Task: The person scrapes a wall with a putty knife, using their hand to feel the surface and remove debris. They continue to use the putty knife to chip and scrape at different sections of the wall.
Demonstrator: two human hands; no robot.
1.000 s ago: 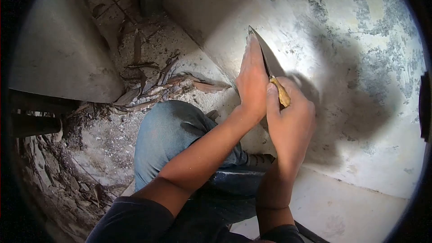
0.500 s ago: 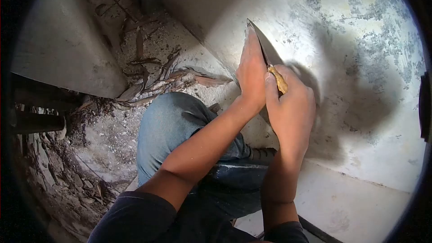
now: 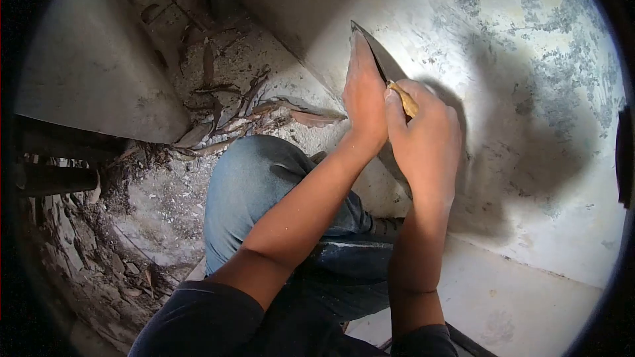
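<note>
My right hand [image 3: 426, 135] is closed around the yellowish wooden handle [image 3: 405, 99] of a scraper. Its dark, thin blade [image 3: 372, 47] shows almost edge-on, with the tip pointing up and left, close against the pale wall [image 3: 423, 6]. Stretched out straight, the fingers of my left hand [image 3: 366, 96] lie flat along the blade's left side, and that hand's heel is right beside the right thumb. Grey mottled patches [image 3: 463, 0] mark the wall's whitish surface, and the shadow of my hands falls to their right.
My bent knee in jeans [image 3: 254, 178] is below the left forearm. Dry leaves [image 3: 311, 119] and debris lie along the wall's foot. A smooth grey panel [image 3: 92, 73] stands at left, over a dark pipe-like piece [image 3: 56, 180]. Rubble [image 3: 99, 271] covers the lower left floor.
Both hands and the scraper have shifted slightly up and to the left along the wall. The grip is the same.
</note>
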